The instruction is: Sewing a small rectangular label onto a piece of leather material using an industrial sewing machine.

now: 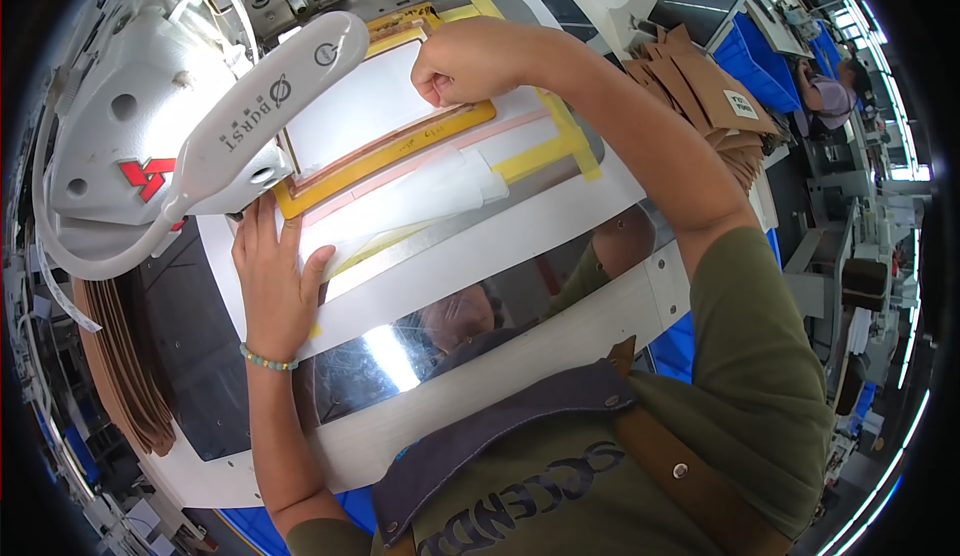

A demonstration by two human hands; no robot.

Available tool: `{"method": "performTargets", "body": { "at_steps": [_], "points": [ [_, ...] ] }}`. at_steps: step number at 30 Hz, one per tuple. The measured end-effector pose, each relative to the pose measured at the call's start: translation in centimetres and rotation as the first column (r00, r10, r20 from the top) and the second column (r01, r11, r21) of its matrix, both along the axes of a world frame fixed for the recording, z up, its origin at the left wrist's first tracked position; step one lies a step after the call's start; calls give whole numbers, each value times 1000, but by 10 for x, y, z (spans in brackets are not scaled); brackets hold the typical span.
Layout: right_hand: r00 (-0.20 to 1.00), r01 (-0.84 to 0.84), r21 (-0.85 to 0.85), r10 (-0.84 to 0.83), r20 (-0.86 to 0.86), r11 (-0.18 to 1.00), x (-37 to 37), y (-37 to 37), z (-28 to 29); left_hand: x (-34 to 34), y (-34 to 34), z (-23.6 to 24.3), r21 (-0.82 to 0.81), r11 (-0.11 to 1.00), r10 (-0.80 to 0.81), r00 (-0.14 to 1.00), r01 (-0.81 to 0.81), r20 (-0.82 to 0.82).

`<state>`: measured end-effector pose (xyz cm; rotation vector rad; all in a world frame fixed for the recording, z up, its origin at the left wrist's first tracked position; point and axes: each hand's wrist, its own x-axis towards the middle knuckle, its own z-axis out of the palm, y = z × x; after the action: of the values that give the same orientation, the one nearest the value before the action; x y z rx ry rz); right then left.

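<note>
Head view: yellow rectangular frame with a copper-toned inner border (pixel 400 150), holding a smooth white panel (pixel 350 106), lies over white sheeting on the pale worktop (pixel 560 334). Left hand (pixel 275 286) has its grip unclosed, fingers extended at the frame's near-left corner; right hand (pixel 475 56) has its grip curled into a fist at the right end, interior hidden, so cannot tell whether anything is held. Blue plastic bin (pixel 755 61) stands beyond stacked flat brown pieces (pixel 700 86), contents indistinct.
</note>
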<state>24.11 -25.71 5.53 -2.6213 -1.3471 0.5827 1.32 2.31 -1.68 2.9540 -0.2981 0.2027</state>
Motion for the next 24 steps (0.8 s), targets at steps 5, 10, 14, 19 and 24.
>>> {"method": "performTargets", "body": {
  "at_steps": [5,10,14,19,24],
  "points": [
    [998,64,449,-48,-46,891,-1,-9,7,-4,0,4,-16,1000,4,1000,-4,-15],
    [839,-16,531,300,-454,847,-37,-72,46,-23,8,22,-51,998,18,996,-23,-90],
    [348,-172,526,551,-758,833,-96,-96,20,-47,-4,27,-31,999,-16,992,12,-124],
    [422,-192,414,456,-784,890,-130,-102,-17,-60,-24,17,-43,999,-27,995,23,-101],
    [278,-110,408,422,-863,906,-122,-96,-26,-57,-20,20,-146,988,-44,995,57,89]
  ]
}}
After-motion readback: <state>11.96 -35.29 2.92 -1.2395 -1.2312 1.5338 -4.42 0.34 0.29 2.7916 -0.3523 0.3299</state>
